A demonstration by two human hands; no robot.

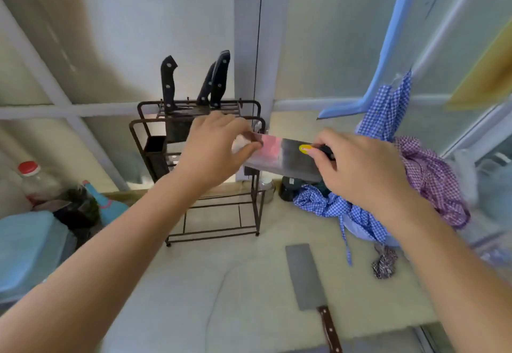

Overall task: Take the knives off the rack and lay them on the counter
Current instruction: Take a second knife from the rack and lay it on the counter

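On the pale counter (pixel 194 283) a brown-handled cleaver (pixel 307 277) already lies at five o'clock. Above it we hold a second cleaver (pixel 282 158) in the air — our right hand (pixel 357 167) grasping its handle, our left hand (pixel 219 147) pinching the blade tip. Behind, at twelve o'clock, the wire rack (pixel 199 169) keeps three black-handled knives (pixel 169 83).

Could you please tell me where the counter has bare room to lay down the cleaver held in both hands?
The pale counter is bare between the dark wire knife rack and the wooden-handled cleaver lying flat. It is crowded right, by the blue checked cloth, and left, by the light blue plastic tub.
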